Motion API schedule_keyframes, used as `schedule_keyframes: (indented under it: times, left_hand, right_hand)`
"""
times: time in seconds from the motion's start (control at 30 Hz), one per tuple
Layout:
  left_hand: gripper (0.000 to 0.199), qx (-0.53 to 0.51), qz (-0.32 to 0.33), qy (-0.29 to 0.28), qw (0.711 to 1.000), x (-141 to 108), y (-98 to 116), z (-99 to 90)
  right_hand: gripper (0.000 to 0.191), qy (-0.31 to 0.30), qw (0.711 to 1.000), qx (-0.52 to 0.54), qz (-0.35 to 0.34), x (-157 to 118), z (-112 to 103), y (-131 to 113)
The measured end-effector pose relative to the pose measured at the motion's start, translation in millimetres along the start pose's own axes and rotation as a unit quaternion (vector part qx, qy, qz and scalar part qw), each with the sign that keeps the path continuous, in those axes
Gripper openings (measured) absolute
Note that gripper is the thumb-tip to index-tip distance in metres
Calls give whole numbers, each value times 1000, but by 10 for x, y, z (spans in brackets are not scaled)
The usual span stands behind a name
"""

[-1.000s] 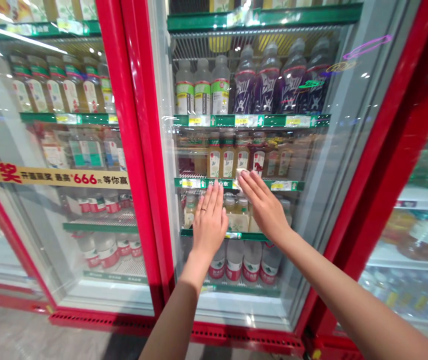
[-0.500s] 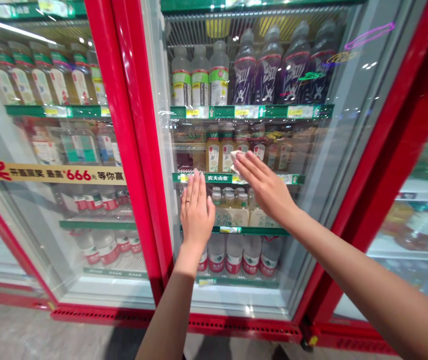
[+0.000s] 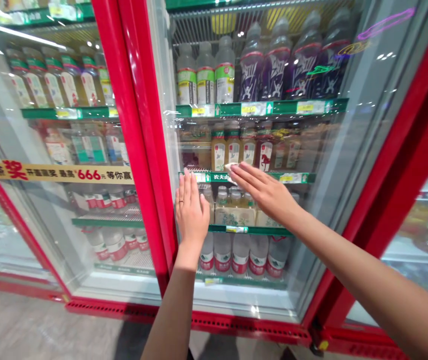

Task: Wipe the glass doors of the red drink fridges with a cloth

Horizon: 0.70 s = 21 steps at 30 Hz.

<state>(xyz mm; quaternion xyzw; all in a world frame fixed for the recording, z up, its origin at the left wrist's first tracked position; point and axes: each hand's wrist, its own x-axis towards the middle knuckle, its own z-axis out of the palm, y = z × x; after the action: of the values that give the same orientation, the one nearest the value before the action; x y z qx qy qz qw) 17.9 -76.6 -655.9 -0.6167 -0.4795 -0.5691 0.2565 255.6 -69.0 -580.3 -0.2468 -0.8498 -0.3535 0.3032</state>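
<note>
My left hand (image 3: 191,215) lies flat on the glass door (image 3: 311,200) of a drinks fridge, close to the red door frame. Its fingers are stretched out and point up, and it wears a ring. To its right, my right hand (image 3: 264,190) presses a small white cloth (image 3: 230,165) to the same glass. Most of the cloth is hidden under the fingers. Behind the glass, amber bottles (image 3: 233,150) stand just above the right fingers, and packs of bottles (image 3: 234,215) sit below, partly covered by that hand.
Red door frames (image 3: 135,125) divide this fridge from others on the left and right. A yellow printed strip (image 3: 67,173) crosses the left door. Purple bottles (image 3: 277,65) fill the top shelf; red-labelled bottles (image 3: 240,255) stand at the bottom. Grey floor (image 3: 67,335) lies below.
My right hand has slid down and left over the glass with the cloth. My left hand has shifted slightly left and down towards the red frame. The view has turned a little.
</note>
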Motion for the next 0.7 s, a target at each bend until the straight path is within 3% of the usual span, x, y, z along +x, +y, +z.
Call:
schedule_keyframes:
  times: [0.1,0.2,0.33,0.47,0.57,0.7]
  left_hand:
    - [76,5,-2,5,1000,13,-29,-11]
    - [75,6,3,3,1000,11,-39,23]
    - [75,5,-8,2,1000,-1,-25,62]
    - [77,6,-23,4,1000,-4,-1,39]
    - [79,9,-14,-3,1000,-6,21,13]
    - [82,12,3,-12,1000,-23,52,15]
  right_hand:
    - [87,44,997,-23,60,34,20,32]
    - [85,71,993,-23,88,312,116,-40]
    - [81,32,999,-12,31,575,225,-198]
    - [85,1,1000,-12,-6,360,188,-236]
    - [88,24,999,-25,29,168,134,-170]
    - [83,65,994,-24,86,301,158,-139]
